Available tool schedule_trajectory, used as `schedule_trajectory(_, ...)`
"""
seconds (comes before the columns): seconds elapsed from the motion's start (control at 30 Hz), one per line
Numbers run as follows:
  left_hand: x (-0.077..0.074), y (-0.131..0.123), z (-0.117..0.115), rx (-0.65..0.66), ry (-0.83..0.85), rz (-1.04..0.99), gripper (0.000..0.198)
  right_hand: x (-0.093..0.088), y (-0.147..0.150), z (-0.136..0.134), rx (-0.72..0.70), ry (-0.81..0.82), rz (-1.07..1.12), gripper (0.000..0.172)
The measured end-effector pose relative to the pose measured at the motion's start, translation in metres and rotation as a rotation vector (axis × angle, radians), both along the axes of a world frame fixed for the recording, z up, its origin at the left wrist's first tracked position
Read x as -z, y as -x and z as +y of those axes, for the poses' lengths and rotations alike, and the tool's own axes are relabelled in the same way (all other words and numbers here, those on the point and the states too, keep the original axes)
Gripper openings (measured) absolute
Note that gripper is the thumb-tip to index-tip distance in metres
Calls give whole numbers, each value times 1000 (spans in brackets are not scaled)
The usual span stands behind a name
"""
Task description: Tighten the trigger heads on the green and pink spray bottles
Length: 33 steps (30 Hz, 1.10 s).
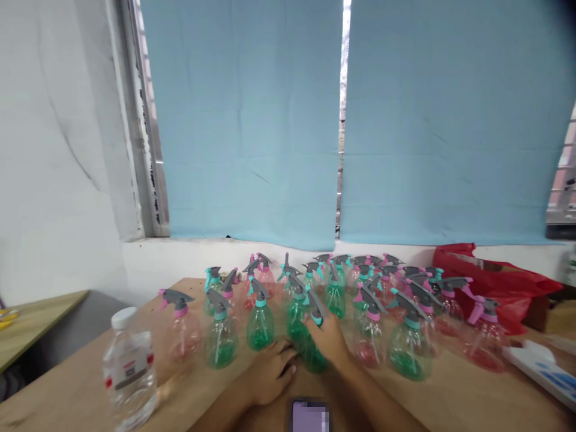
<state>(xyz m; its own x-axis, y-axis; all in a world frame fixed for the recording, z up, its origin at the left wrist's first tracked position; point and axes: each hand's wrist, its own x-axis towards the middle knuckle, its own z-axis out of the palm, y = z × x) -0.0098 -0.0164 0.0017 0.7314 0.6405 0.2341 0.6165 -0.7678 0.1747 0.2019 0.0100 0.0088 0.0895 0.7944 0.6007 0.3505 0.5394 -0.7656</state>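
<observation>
My right hand (327, 337) is closed around the neck of a green spray bottle (312, 357), just under its grey and turquoise trigger head. The bottle tilts a little. My left hand (272, 371) lies on the brown table to the left of that bottle, fingers loosely bent and apart, with nothing in it. Near it stand another green spray bottle (260, 327) and, further left, a clear one with green liquid (221, 342). To the right of my right hand are a pink spray bottle (369, 345) and a green one (410, 354).
Many more pink and green spray bottles crowd the back of the table (198, 396). A large water bottle (130, 372) stands front left. A phone (309, 416) lies at the near edge. On the right are a red plastic bag (499, 282) and a white and blue box (542, 372).
</observation>
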Motion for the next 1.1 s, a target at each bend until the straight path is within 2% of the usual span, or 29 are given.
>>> schedule_trajectory(0.1,-1,0,0,-11,5,28,41,-1,-1,-1,205,54,-50,48)
schedule_trajectory(0.23,-1,0,-1,-8,4,26,41,5,-1,-1,312,18,-43,61)
schedule_trajectory(0.4,-1,0,0,-12,36,28,43,20,-2,5,295,-102,-82,59)
schedule_trajectory(0.57,1,1,1,7,41,-15,43,32,-7,15,328,-127,-173,55)
schedule_trajectory(0.7,-1,0,0,19,62,-25,42,35,-9,18,378,-150,-207,56)
schedule_trajectory(0.93,2,2,2,2,53,3,43,21,-9,9,429,-262,-186,62)
schedule_trajectory(1.0,3,2,2,-9,47,16,43,12,-13,5,407,-323,-131,63)
schedule_trajectory(1.1,3,2,3,8,42,4,44,-10,-25,-2,389,-436,-33,53)
